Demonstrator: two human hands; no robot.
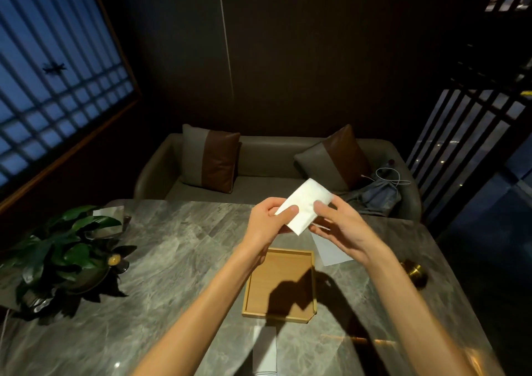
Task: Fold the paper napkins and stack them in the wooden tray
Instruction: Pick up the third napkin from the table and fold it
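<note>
Both hands are up above the counter [178,249] now, the left hand [266,221] pinching one end of the white napkin [305,203] with thumb on top and the right hand [339,226] gripping the other, the paper held in the air beyond the wooden tray [280,312], which looks bare inside. For a clean fold the person should line up the edges before pressing the crease, keeping the thin paper taut but not tugged, while another napkin [328,250] waits flat just right of the tray

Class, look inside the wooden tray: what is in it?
The wooden tray holds no napkins, only a shadow on its bare floor. The left forearm covers its near-left part, so that part is unseen.
</note>
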